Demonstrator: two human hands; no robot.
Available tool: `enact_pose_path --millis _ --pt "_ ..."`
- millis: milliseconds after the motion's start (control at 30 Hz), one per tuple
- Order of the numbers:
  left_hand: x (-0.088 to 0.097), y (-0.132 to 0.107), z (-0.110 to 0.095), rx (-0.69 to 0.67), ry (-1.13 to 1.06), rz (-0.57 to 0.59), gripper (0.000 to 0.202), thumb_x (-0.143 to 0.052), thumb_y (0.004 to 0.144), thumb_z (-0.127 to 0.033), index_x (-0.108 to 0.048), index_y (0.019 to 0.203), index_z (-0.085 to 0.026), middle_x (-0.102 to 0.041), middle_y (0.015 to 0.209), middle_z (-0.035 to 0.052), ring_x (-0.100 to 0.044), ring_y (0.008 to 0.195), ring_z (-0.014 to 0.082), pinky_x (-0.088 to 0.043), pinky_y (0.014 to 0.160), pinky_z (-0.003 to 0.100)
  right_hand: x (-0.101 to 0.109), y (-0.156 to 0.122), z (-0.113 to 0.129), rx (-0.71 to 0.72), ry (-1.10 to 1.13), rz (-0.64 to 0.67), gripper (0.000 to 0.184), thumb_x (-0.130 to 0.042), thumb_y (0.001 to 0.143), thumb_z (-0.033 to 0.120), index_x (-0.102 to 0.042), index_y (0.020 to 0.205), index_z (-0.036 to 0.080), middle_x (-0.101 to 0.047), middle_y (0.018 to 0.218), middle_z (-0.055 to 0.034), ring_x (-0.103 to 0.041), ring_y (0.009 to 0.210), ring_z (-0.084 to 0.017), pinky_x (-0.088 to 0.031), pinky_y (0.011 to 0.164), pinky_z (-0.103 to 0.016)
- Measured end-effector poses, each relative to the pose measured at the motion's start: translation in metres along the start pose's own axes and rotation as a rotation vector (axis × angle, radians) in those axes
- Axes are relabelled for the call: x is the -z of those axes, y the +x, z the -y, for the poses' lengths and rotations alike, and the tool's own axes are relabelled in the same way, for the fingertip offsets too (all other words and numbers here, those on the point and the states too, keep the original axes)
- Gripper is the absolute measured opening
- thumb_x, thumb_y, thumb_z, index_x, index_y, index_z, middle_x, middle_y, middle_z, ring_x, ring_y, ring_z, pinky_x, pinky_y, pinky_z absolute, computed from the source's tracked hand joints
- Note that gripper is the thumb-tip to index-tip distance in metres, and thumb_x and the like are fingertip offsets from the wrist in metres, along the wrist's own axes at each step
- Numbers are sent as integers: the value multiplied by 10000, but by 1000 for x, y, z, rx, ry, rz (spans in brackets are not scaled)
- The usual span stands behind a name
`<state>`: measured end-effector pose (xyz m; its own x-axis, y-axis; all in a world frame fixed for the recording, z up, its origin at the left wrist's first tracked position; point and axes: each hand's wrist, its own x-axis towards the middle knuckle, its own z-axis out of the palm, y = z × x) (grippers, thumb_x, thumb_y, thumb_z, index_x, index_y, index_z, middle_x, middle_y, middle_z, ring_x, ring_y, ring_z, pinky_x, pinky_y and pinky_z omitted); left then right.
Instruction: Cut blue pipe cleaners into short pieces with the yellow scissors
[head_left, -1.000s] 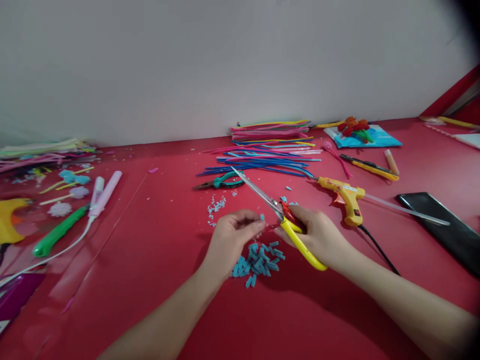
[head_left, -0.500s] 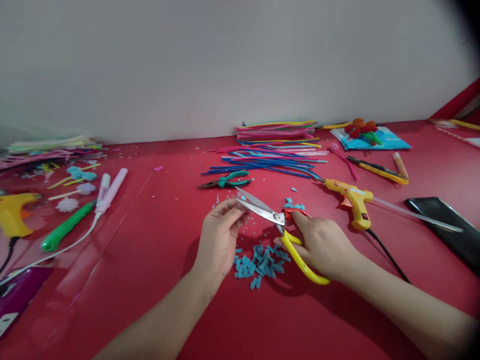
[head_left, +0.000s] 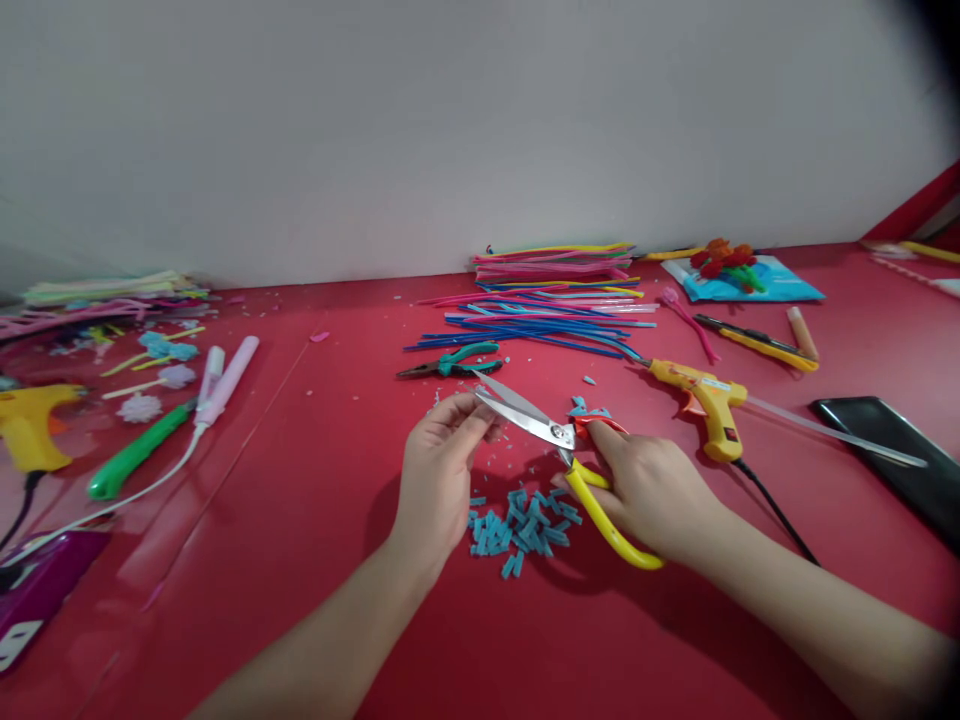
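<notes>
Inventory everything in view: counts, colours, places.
Metal scissors: one, yellow-red handles, centre
Short fuzzy strips: many, blue, below scissors
Pointed pliers: one, teal, beyond scissors
Long fuzzy stems: many, multicoloured, far centre, left
Plastic glue guns: two, yellow, right, left
Flat phone: one, black, right
Slim cutter: one, yellow-black, right
Short tube: one, orange, right
Flat packet: one, blue, right
Fuzzy flowers: several, multicoloured, right, left
Pronged corded tool: one, pink, left
Straight handle: one, green, left
Flat case: one, purple, left
Tabletop: one, red, underneath
Wall: one, grey, behind
Left hand: one, bare, at blade tips
Right hand: one, bare, gripping scissors
</notes>
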<state>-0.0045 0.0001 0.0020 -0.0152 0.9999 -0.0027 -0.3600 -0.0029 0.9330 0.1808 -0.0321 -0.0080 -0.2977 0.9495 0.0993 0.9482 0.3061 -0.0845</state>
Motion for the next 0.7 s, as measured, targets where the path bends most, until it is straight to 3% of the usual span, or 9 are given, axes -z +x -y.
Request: enact_pose_path --millis 233,400,567,700 --pt "0 0 -2 4 21 -45 97 -589 674 -169 -616 767 -167 -602 688 10 -522 636 93 -404 641 218 4 3 -1 -115 38 48 389 -274 783 549 -414 749 188 -538 528 -19 -491 445 -145 -143 433 -249" --pt "2 1 -1 -3 21 -9 49 -575 686 -167 -611 715 -150 -565 661 -4 -489 605 70 -395 620 199 5 3 0 -27 5 43 396 -286 773 560 -423 772 188 -545 543 -20 -490 452 -146 -133 435 -253" --pt "2 0 -2 31 16 -13 105 -580 686 -178 -602 785 -152 -596 700 19 -519 647 93 -413 656 227 4 5 -5 -159 9 66 411 -231 794 555 -412 720 194 -545 535 -20 -474 433 -133 -143 428 -245" --pt "1 1 -1 26 -14 -22 80 -585 680 -174 -612 753 -153 -584 684 7 -509 626 79 -406 635 203 4 3 -5 -58 80 67 379 -293 777 553 -404 740 192 -516 522 0 -472 440 -130 -145 430 -245"
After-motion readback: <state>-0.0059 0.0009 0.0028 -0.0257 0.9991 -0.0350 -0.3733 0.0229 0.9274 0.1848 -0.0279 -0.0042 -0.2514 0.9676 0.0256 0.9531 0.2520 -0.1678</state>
